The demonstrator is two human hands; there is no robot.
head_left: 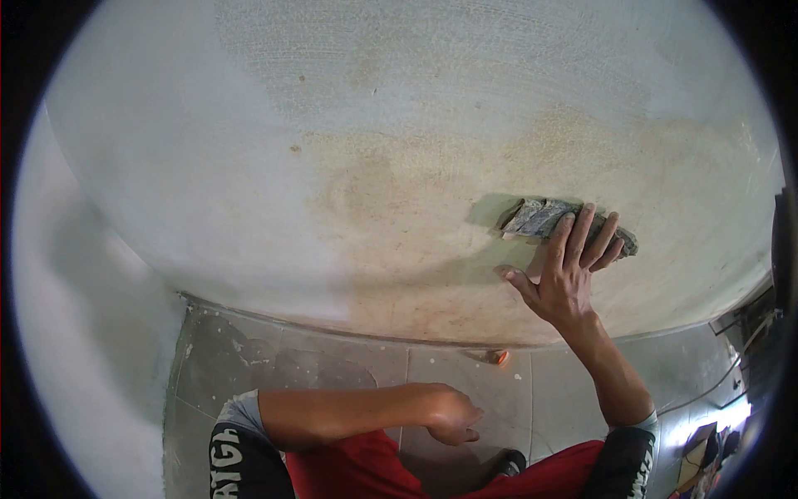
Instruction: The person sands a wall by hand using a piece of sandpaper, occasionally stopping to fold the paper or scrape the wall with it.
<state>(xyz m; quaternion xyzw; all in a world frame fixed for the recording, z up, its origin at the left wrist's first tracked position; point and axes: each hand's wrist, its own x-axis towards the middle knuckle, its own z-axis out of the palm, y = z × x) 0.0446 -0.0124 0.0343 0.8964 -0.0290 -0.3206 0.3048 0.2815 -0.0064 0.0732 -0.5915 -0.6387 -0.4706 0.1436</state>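
My right hand (568, 279) presses a worn, dark grey piece of sandpaper (536, 218) flat to the wall (399, 191). The fingers lie spread over the sheet, and the thumb sticks out to the left against the wall. Under the fingers, part of the sandpaper is hidden; its creased left end shows. The wall around it is blotched yellow-brown, with paler grey-white areas to the left and above. My left hand (455, 416) hangs low in front of my body, away from the wall, with its fingers curled in and no object visible in it.
Grey floor tiles (465, 387) with white specks run along the wall's foot. A small orange item (500, 358) lies there. Another wall (75, 333) meets this one at the left. Assorted items (702, 453) and a cable (706, 391) are on the floor at the right.
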